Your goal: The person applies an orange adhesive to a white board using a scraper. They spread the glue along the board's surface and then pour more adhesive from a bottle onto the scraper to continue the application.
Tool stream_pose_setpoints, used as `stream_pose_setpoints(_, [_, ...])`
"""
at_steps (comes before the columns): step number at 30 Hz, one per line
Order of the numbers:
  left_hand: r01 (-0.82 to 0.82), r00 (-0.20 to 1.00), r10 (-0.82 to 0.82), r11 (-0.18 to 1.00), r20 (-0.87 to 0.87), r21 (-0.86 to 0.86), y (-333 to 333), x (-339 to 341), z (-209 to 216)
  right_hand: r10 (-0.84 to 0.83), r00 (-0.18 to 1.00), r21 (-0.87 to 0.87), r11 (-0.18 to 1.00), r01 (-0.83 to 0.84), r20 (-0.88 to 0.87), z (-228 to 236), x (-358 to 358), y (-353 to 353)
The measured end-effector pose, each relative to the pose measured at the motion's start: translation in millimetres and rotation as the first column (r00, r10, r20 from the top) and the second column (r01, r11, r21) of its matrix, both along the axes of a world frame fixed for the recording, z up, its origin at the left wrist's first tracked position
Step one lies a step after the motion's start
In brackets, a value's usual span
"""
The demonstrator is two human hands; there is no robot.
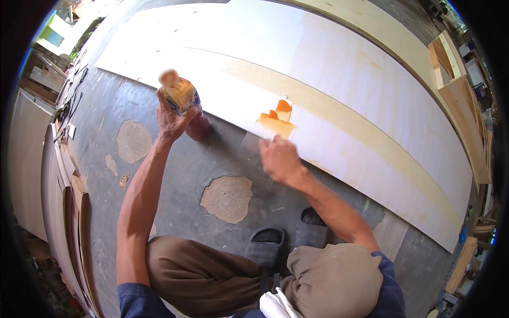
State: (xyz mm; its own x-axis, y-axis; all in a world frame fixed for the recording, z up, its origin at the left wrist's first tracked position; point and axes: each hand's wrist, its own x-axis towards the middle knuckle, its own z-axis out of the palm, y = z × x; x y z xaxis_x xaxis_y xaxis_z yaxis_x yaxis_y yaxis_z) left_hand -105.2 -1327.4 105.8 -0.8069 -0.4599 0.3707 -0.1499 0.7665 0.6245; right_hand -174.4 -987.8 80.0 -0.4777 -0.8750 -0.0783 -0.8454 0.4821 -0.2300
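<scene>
My left hand (174, 117) is wrapped round a plastic bottle (183, 94) with a patterned label, amber above and reddish towards its base. The bottle is beside the near edge of a pale wooden board (339, 143); whether its base rests on the floor I cannot tell. A blurred, rounded tan top shows at its upper end. On the board lies a wet orange smear (275, 125) with thicker blobs. Close to the smear, at the board's edge, my right hand (283, 159) is closed, knuckles up and slightly blurred. What it grips is hidden; a thin greyish shape shows beside the fingers.
Further boards lie beyond, with a wooden box frame (450, 85) at the far right. Wooden panels (58, 180) lean along the left. The grey floor (175, 196) has rough patches. Dark sandals (266, 241) are on my feet, close to the board.
</scene>
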Motion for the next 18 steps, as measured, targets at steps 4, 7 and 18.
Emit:
stream_pose_setpoints(4, [0.009,1.0,-0.01,0.999,-0.021,-0.04,3,-8,-2,-0.382,0.924,-0.274,0.891,0.361,-0.027,-11,-80,23])
stream_pose_setpoints(7, [0.009,1.0,-0.009,1.0,-0.019,-0.015,8,-11,-2,-0.401,0.911,-0.167,0.909,0.382,-0.098,-31,-110,42])
stream_pose_setpoints(18, [-0.009,1.0,0.008,0.999,-0.024,-0.042,-3,-6,-9,-0.349,0.919,-0.182,0.931,0.317,-0.184,-58,-115,14])
